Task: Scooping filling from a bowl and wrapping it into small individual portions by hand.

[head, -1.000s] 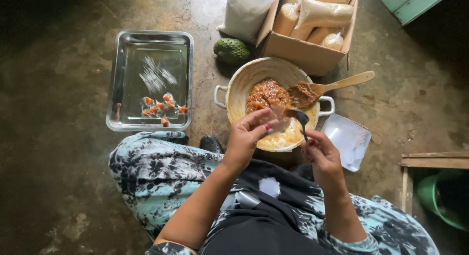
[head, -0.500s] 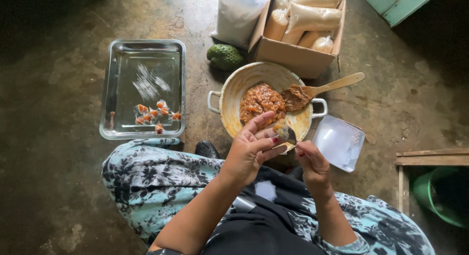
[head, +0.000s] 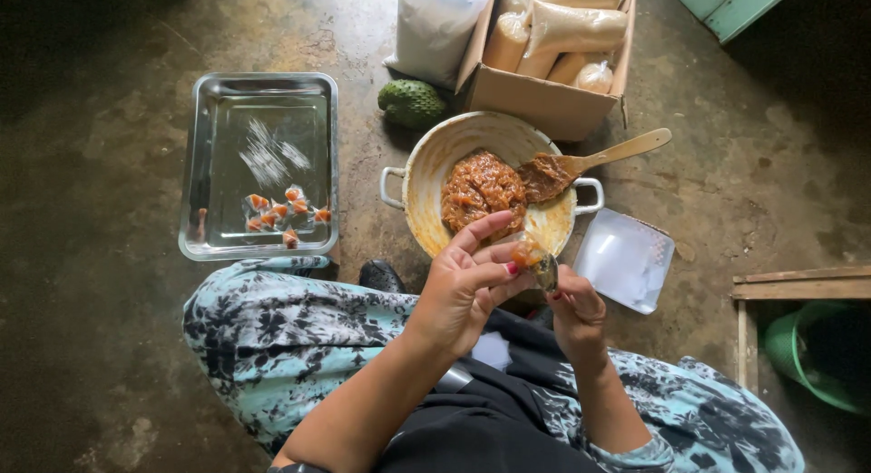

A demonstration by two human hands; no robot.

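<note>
While crouched low over the floor at the centre of the frame, both hands busy just below the pan: left hand (head: 463, 287), fingers half curled and lightly apart, thumb and fingertips touching a small orange-brown lump of paste (head: 524, 254); right hand (head: 575, 312) just to its right, closed firmly round the handle of a metal spoon (head: 544, 272), bowl of the spoon under that lump. Directly above the hands, a cream two-handled pan (head: 426, 178), smeared yellow inside, with a mound of the same reddish-brown paste (head: 481, 187) heaped in the middle. Resting on the pan's right rim, a wooden spatula (head: 626, 150), blade caked in paste, handle out toward the upper right. Over at the left, a shiny metal tray (head: 209, 119), with a little cluster of wrapped orange pieces (head: 281, 210) near its lower edge. Top centre, a cardboard box (head: 535, 97) packed with filled bags, a bumpy green fruit (head: 413, 102) beside its left corner. Right of the pan, a flat stack of clear wrappers (head: 626, 260) on the concrete.
</note>
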